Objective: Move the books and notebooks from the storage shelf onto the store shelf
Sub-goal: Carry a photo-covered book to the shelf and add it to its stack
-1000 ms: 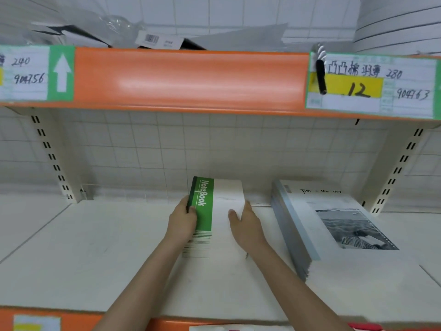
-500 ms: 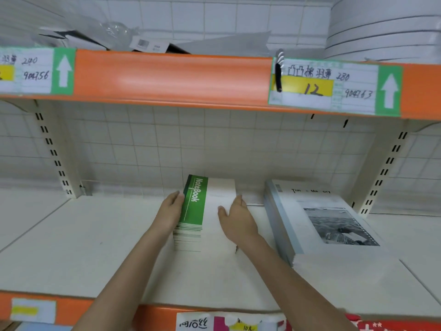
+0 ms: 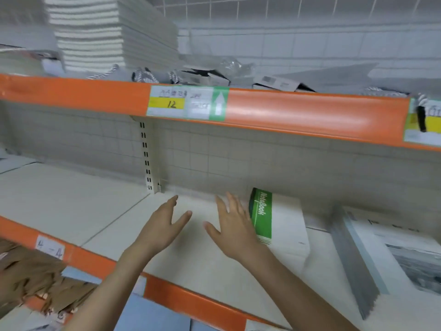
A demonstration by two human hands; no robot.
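A stack of white notebooks with a green "NoteBook" spine strip (image 3: 278, 223) lies flat on the white store shelf (image 3: 71, 206). My right hand (image 3: 232, 226) hovers just left of the stack with fingers spread, holding nothing. To its left, my left hand (image 3: 164, 226) is also spread and holds nothing, above bare shelf. A taller pile of grey-covered books with a photo on top (image 3: 381, 254) lies at the right.
The orange-edged upper shelf (image 3: 298, 111) carries price labels, a tall stack of white pads (image 3: 112, 32) and loose packaging. A slotted upright (image 3: 146, 156) stands at the back wall. Brown paper items (image 3: 31, 278) fill the lower left.
Both hands have let go of the notebook stack and drawn away to its left. The camera has swung left, so the stack and the grey books now sit at the right.
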